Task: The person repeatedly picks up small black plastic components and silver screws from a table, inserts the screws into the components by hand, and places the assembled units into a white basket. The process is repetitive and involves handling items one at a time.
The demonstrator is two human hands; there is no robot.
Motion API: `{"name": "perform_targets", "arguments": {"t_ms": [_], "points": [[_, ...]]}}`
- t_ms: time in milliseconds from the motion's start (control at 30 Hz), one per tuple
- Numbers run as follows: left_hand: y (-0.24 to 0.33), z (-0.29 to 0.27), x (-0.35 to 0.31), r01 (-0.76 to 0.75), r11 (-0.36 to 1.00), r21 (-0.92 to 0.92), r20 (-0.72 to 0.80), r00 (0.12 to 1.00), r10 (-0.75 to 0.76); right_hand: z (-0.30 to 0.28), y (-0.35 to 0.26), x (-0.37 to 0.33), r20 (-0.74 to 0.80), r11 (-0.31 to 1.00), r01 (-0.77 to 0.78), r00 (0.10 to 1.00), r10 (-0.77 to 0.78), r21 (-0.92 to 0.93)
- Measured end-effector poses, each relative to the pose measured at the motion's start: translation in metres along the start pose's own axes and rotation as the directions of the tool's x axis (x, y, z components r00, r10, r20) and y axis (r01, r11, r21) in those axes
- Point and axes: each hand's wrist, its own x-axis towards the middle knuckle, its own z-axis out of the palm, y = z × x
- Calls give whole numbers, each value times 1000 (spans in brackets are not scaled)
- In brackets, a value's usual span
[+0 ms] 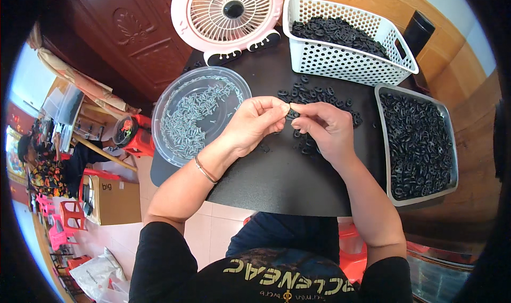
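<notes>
Above the middle of the black table, my two hands meet fingertip to fingertip. A small black plastic piece shows between them, mostly covered by the fingers. My left hand, with a bracelet on its wrist, is closed in a pinch at the piece's left side. Thumb and forefinger of my right hand grip it from the right. Just beyond the hands lies a loose pile of similar black pieces. Left of my left hand stands a round clear tub holding many small silvery screws or pins.
A white perforated basket of black parts stands at the back right. Nearer on the right sits a grey tray full of black oval pieces. A pink fan stands at the back. Left of the table are a cardboard box and a seated person.
</notes>
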Motion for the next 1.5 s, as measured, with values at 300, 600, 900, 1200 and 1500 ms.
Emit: {"name": "perform_targets", "arguments": {"t_ms": [300,600,900,1200,1500], "points": [[0,-1,0,18,999,-38,-17,1000,-18,2,2,2,11,989,-79,997,78,128],[-1,1,2,-32,999,12,-89,995,33,7,9,3,8,997,7,1000,-8,83],[0,6,-1,-102,990,99,-118,986,114,9,0,2,-13,1000,-24,1000,24,7],[-1,7,0,-107,988,112,-100,988,118,9,6,2,-27,1000,4,1000,-3,28],[-3,4,1,-60,993,101,-107,992,71,9,2,0,-52,998,-39,998,36,-45]]}}
